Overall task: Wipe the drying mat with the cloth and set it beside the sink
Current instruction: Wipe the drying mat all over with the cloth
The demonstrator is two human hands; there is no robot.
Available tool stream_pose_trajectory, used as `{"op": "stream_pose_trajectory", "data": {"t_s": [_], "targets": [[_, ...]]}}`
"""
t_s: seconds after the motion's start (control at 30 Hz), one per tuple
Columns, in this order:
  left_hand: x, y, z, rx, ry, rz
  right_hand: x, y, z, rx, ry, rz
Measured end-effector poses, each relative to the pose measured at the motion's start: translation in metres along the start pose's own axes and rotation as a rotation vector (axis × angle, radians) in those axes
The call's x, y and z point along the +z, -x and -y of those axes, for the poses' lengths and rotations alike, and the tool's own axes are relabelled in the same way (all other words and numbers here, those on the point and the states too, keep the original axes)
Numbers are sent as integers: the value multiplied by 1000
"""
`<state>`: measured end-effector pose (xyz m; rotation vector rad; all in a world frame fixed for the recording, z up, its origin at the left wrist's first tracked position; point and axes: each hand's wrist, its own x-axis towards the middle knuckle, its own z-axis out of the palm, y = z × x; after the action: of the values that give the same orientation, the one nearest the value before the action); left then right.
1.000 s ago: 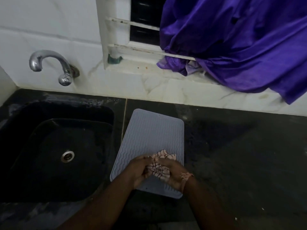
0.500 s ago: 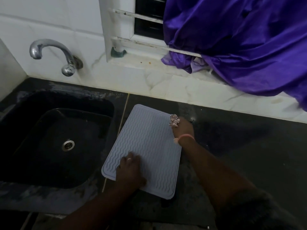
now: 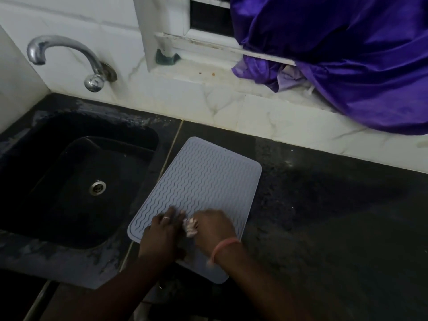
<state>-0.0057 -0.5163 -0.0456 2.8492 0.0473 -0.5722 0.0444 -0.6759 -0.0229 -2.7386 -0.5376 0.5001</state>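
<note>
Since 0.5 s ago, right hand [image 3: 214, 230] has come back from the mat's far right edge to its near end, beside the left hand [image 3: 162, 235]; cloth [image 3: 190, 226] travels with it. Mat [image 3: 201, 191], grey with wavy ribs, lies flat on the dark desk [image 3: 324, 216], just right of the sink [image 3: 76, 181], long axis angled away from the viewer; near-left corner reaches the sink surround. Left hand rests palm down on the near-left part of the mat, fingers spread and straight, pressing it, ring visible on one finger. Right hand is curled over the bunched cloth, gripping it against the mat; only a small pale patterned wad shows between the two hands. Right hand is motion-blurred. Pink band [image 3: 223, 246] on the right wrist. Tap [image 3: 69, 59] projects from the white wall over the sink. Purple fabric [image 3: 347, 54] drapes over the window ledge at upper right, well apart from the mat.
</note>
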Motion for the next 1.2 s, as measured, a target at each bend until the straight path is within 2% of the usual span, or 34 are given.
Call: {"op": "stream_pose_trajectory", "data": {"t_s": [0.1, 0.13, 0.2, 0.3, 0.4, 0.5, 0.63, 0.77, 0.87, 0.97, 1.1, 1.2], "targets": [[2, 3, 5, -22, 145, -76, -11, 7, 6, 73, -528, 240], [1, 3, 9, -58, 205, -108, -12, 3, 3, 84, -646, 246], [0, 2, 19, -141, 230, -147, -9, -11, -5, 81, -706, 197], [-6, 7, 25, -233, 168, -124, -6, -38, -12, 26, -634, 234], [-10, 9, 24, -213, 160, -107, -21, -66, -31, -31, -548, 281], [-13, 6, 20, -215, 133, -77, -48, -100, -84, 21, -495, 241], [-15, 3, 16, -225, 104, -76, -79, -146, -150, 177, -400, 12], [-17, 4, 15, -236, 107, -54, -98, -172, -171, 298, -89, -348], [-18, 4, 16, -234, 100, -52, -100, -170, -157, 286, 8, -440], [-20, 4, 15, -228, 112, -54, -91, -163, -126, 137, -50, -486], [-23, 4, 15, -239, 175, -67, -75, -158, -83, -14, -140, -416], [-19, 8, 19, -315, 211, -156, -58, -157, -57, -58, -120, -382]]}}
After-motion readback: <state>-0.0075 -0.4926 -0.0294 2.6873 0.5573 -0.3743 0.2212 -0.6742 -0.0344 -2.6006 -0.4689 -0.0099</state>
